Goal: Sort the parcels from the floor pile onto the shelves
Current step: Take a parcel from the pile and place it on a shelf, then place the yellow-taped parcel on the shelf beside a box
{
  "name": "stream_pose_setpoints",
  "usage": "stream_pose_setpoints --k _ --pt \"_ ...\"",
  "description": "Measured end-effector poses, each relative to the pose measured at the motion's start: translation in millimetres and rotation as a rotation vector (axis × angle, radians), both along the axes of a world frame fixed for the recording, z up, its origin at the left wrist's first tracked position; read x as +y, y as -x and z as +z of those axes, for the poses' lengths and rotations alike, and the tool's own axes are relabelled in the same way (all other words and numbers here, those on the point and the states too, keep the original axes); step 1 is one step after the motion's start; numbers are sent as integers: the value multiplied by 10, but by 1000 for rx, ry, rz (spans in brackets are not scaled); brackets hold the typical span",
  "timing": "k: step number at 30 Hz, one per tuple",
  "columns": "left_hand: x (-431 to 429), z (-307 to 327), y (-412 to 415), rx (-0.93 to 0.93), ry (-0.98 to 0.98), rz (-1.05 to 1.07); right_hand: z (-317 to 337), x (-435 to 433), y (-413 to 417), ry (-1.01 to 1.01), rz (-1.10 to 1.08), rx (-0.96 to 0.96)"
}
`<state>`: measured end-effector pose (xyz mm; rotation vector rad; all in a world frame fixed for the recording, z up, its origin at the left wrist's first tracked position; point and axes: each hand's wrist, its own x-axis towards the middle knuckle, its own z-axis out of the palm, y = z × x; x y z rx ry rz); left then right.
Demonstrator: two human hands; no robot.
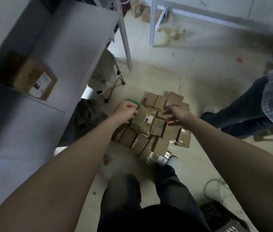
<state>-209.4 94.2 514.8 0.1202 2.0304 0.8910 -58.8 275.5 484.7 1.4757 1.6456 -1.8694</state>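
Over the floor pile of brown cardboard parcels [151,131], two bare hands hover.
Just above the pile's left edge the left hand [125,111] has its grip curled round a flat green rectangular object [132,102]; above the pile's right part the right hand [177,114] has its grip apart, fingers spread, holding nothing. Left of the pile, a grey shelf [62,52] carries one labelled brown carton [26,76].

Shelf [52,52] left, legs [243,104] right; pile [156,124] between.
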Motion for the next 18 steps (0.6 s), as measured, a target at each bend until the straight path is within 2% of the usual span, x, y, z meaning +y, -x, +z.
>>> stream_pose_setpoints --k 6,10,14,18 --pt "324 -1551 250 -55 174 -162 -1414 33 94 175 -101 -94" --pt "421 -2781 541 -115 245 -95 -2538 -34 365 205 -182 -147" --pt "535 -3862 772 -122 244 -68 -3648 -67 668 216 -250 -178" --pt "600 -4700 801 -53 225 -191 -4485 -103 953 180 -251 -181"
